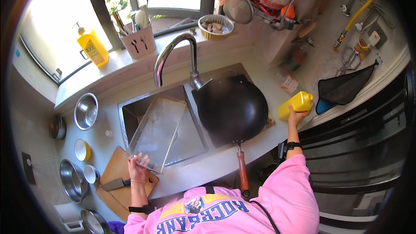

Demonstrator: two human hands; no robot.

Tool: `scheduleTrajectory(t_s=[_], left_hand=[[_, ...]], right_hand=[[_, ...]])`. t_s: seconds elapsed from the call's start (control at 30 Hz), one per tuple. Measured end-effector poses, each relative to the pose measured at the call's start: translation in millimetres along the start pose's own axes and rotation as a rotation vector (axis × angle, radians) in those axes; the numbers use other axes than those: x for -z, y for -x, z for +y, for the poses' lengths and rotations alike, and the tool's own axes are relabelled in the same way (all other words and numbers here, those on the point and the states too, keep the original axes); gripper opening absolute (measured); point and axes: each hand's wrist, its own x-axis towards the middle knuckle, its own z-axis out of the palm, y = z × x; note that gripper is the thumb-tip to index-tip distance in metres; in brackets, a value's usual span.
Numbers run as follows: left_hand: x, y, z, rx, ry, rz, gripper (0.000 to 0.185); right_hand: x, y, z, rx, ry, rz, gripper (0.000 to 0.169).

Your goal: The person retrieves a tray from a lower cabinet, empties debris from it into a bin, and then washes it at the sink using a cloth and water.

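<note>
My left hand grips the near end of a clear plastic bin, which lies tilted across the steel sink. My fingers show through its transparent wall. Over on the right, my right hand is closed around a yellow plastic bottle with an uncapped neck. The bottle is at the right end of the counter; whether its base touches the surface cannot be told. Between my hands is a black wok, its wooden handle pointing towards me. A chrome faucet arches above the sink.
A knife rests on a wooden cutting board at left, near steel bowls. The windowsill carries a yellow pump bottle, a utensil holder and a foil bowl. Scissors hang on the right wall.
</note>
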Motion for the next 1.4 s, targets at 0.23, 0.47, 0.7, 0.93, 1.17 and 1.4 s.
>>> scheduleTrajectory(t_s=[0.23,0.47,0.7,0.93,1.17,1.4], left_hand=[[15,-4,18,-0.001,0.041,-0.003,0.041],[24,-25,31,-0.018,-0.041,-0.04,0.044],[63,-28,18,0.056,-0.075,0.034,0.041],[101,6,-28,-0.069,-0.085,0.194,0.031],[30,67,-40,-0.139,0.059,0.123,0.063],[27,96,-49,-0.188,-0.011,0.306,0.069]], right_hand=[[83,51,-85,-0.538,-0.001,-0.331,0.085],[170,129,-317,-0.084,0.287,-0.954,0.06],[85,172,-475,0.523,-0.078,-1.437,0.05],[-74,249,-481,-0.137,-0.653,-1.749,0.033],[-91,304,-488,-0.221,-0.591,-2.053,0.039],[-66,383,-504,0.036,-0.456,-2.287,0.021]])
